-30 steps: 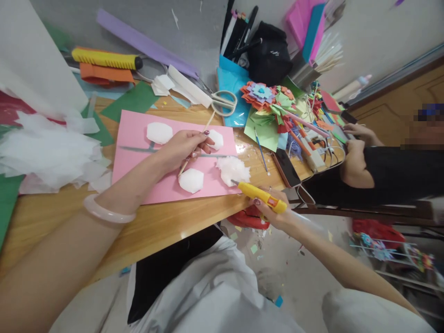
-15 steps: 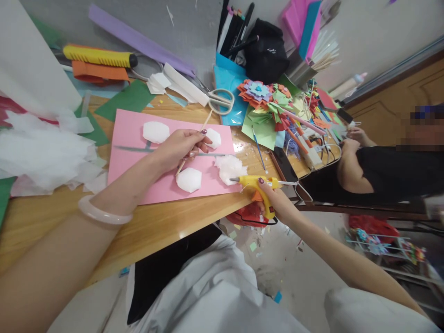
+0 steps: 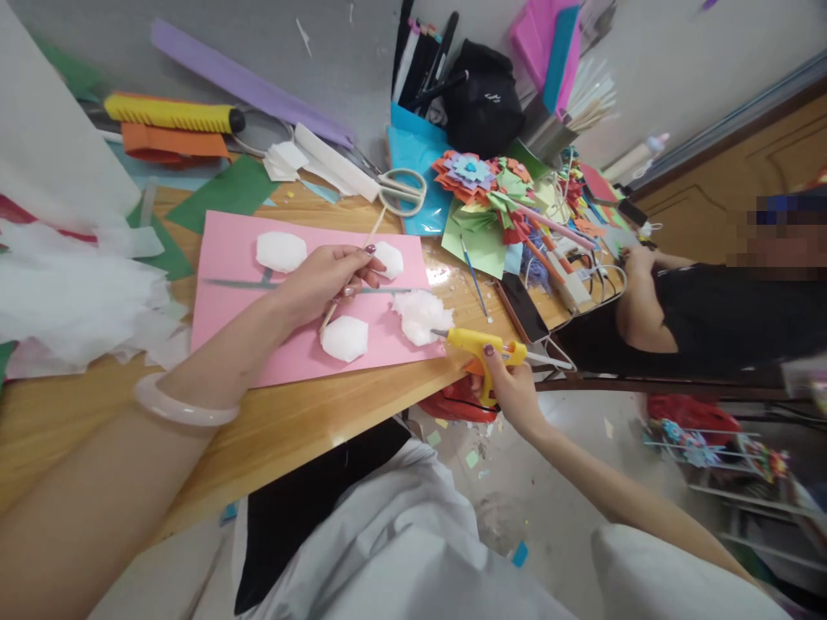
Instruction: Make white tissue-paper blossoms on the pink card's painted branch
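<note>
My left hand [image 3: 339, 274], closed on a thin wooden stick [image 3: 376, 226], hovers over a pink sheet of paper [image 3: 220, 241]. A dark painted line [image 3: 239, 284] runs across the sheet. White octagonal paper pieces lie on it: one at the upper left [image 3: 282, 251], one beside my fingers [image 3: 388, 259], one below my hand [image 3: 345, 338]. A ruffled white paper flower [image 3: 423, 317] sits at the sheet's right edge. My right hand [image 3: 510, 387] is wrapped around a yellow hot glue gun [image 3: 481, 342], its nozzle at the flower; whether it touches cannot be told.
White paper layers [image 3: 77, 293] are heaped at left. Scissors [image 3: 401, 191], a yellow cutter [image 3: 171, 113] and paper flowers [image 3: 470, 170] lie behind the sheet. To the right are a thin brush [image 3: 475, 277], a phone [image 3: 522, 308] and a seated person [image 3: 717, 310].
The glue gun has tilted slightly, and my right hand has shifted its hold a little. My left hand keeps the stick over the sheet. The whole view has drifted slightly.
</note>
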Motion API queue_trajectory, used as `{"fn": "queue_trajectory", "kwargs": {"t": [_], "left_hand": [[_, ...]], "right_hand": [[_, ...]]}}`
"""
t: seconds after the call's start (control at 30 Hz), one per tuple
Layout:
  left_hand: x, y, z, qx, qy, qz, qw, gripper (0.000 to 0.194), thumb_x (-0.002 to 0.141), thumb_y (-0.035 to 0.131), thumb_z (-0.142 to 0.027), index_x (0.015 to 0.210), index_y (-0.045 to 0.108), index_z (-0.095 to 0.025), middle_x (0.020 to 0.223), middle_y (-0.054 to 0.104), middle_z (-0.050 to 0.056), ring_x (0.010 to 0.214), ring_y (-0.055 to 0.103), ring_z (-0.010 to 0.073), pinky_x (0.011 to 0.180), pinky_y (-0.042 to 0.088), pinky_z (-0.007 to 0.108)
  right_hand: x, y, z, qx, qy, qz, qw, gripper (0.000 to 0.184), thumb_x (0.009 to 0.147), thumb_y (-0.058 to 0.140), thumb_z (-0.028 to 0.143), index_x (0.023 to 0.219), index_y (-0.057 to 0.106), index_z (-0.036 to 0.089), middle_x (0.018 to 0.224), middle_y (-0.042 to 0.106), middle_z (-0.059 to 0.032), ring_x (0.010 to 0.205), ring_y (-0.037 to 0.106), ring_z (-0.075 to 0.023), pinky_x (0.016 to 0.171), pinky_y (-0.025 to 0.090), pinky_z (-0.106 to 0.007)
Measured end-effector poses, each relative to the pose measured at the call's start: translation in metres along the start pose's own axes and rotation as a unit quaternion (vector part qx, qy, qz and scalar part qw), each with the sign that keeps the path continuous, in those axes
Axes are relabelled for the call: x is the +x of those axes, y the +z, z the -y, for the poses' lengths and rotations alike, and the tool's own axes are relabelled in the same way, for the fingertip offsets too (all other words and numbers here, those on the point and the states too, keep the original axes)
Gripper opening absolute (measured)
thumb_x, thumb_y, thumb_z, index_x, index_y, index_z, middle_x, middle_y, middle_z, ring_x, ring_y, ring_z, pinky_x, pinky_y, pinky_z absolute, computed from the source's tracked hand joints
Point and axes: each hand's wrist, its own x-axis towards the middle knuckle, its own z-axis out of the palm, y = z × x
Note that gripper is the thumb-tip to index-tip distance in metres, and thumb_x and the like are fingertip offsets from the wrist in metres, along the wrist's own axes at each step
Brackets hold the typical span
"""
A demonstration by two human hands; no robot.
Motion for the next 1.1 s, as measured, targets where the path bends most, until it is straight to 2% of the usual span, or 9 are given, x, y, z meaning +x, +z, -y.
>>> {"fn": "queue_trajectory", "kwargs": {"t": [0.07, 0.17, 0.27, 0.37, 0.47, 0.57, 0.7, 0.9, 1.1], "left_hand": [[0.000, 0.000, 0.000, -0.002, 0.000, 0.001, 1.000, 0.027, 0.093, 0.054, -0.016, 0.071, 0.068, -0.009, 0.065, 0.064, 0.005, 0.040, 0.036, 0.0024, 0.037, 0.025, 0.017], [-0.001, 0.001, 0.000, -0.004, -0.002, 0.001, 1.000, 0.024, 0.091, 0.056, -0.016, 0.070, 0.067, -0.010, 0.064, 0.063, 0.004, 0.039, 0.034, 0.0023, 0.037, 0.024, 0.017], [-0.002, 0.000, -0.001, 0.002, -0.002, 0.001, 1.000, 0.024, 0.091, 0.055, -0.016, 0.071, 0.068, -0.010, 0.065, 0.063, 0.004, 0.039, 0.035, 0.0025, 0.038, 0.023, 0.017], [-0.003, -0.001, -0.002, 0.015, 0.004, 0.002, 1.000, 0.024, 0.092, 0.055, -0.019, 0.073, 0.069, -0.010, 0.065, 0.063, 0.003, 0.039, 0.035, 0.0027, 0.039, 0.023, 0.018], [-0.004, -0.002, -0.002, 0.012, 0.008, 0.003, 1.000, 0.024, 0.092, 0.055, -0.020, 0.074, 0.068, -0.011, 0.065, 0.063, 0.003, 0.040, 0.036, 0.0029, 0.040, 0.024, 0.018], [-0.005, -0.003, -0.002, 0.007, 0.012, 0.010, 1.000, 0.024, 0.092, 0.054, -0.021, 0.076, 0.068, -0.010, 0.065, 0.063, 0.003, 0.040, 0.035, 0.0029, 0.040, 0.023, 0.018], [-0.005, -0.003, -0.001, 0.005, 0.020, 0.007, 1.000, 0.024, 0.093, 0.054, -0.023, 0.078, 0.068, -0.010, 0.065, 0.064, 0.003, 0.040, 0.036, 0.0033, 0.041, 0.024, 0.018], [-0.004, -0.003, -0.002, -0.040, -0.005, -0.011, 0.999, 0.026, 0.094, 0.051, -0.022, 0.077, 0.066, -0.010, 0.062, 0.061, 0.003, 0.040, 0.034, 0.0029, 0.039, 0.021, 0.017], [0.001, -0.006, 0.001, -0.085, -0.011, -0.010, 0.996, 0.023, 0.090, 0.054, -0.021, 0.078, 0.068, -0.009, 0.059, 0.062, 0.003, 0.038, 0.034, 0.0026, 0.037, 0.023, 0.015]], "right_hand": [[-0.005, 0.001, -0.004, 0.005, -0.005, -0.023, 1.000, 0.057, 0.078, 0.058, 0.073, 0.059, 0.066, 0.020, 0.045, 0.061, -0.0039, 0.040, 0.056, -0.0168, 0.039, 0.046, -0.028], [-0.013, 0.000, -0.006, 0.000, -0.013, -0.039, 0.999, 0.050, 0.072, 0.067, 0.068, 0.058, 0.064, 0.020, 0.046, 0.061, -0.0031, 0.041, 0.055, -0.0161, 0.041, 0.046, -0.028], [-0.019, -0.006, -0.005, 0.005, -0.020, -0.046, 0.999, 0.052, 0.075, 0.065, 0.068, 0.053, 0.060, 0.021, 0.042, 0.057, -0.0022, 0.037, 0.050, -0.0141, 0.037, 0.042, -0.027], [-0.016, -0.017, -0.003, 0.049, -0.030, -0.073, 0.996, 0.052, 0.080, 0.060, 0.067, 0.059, 0.063, 0.020, 0.041, 0.055, -0.0012, 0.036, 0.048, -0.0129, 0.035, 0.039, -0.025], [-0.002, -0.026, -0.002, 0.093, -0.056, -0.141, 0.984, 0.048, 0.085, 0.058, 0.064, 0.075, 0.069, 0.019, 0.047, 0.057, -0.0006, 0.039, 0.050, -0.0128, 0.037, 0.040, -0.024], [0.022, -0.030, -0.002, 0.041, -0.104, -0.177, 0.978, 0.052, 0.088, 0.052, 0.066, 0.078, 0.068, 0.018, 0.054, 0.060, -0.0016, 0.044, 0.051, -0.0128, 0.042, 0.042, -0.025], [0.058, -0.027, 0.002, -0.049, -0.144, -0.161, 0.975, 0.054, 0.082, 0.056, 0.068, 0.061, 0.060, 0.019, 0.057, 0.062, -0.0037, 0.051, 0.053, -0.0141, 0.050, 0.044, -0.027], [0.102, -0.007, 0.012, -0.096, -0.182, -0.121, 0.971, 0.048, 0.086, 0.055, 0.061, 0.063, 0.055, 0.019, 0.058, 0.057, -0.0005, 0.057, 0.049, -0.0140, 0.058, 0.038, -0.028], [0.109, 0.002, 0.007, -0.125, -0.207, -0.128, 0.962, 0.042, 0.086, 0.053, 0.058, 0.066, 0.053, 0.022, 0.067, 0.059, -0.0045, 0.068, 0.051, -0.0199, 0.068, 0.040, -0.033]]}}
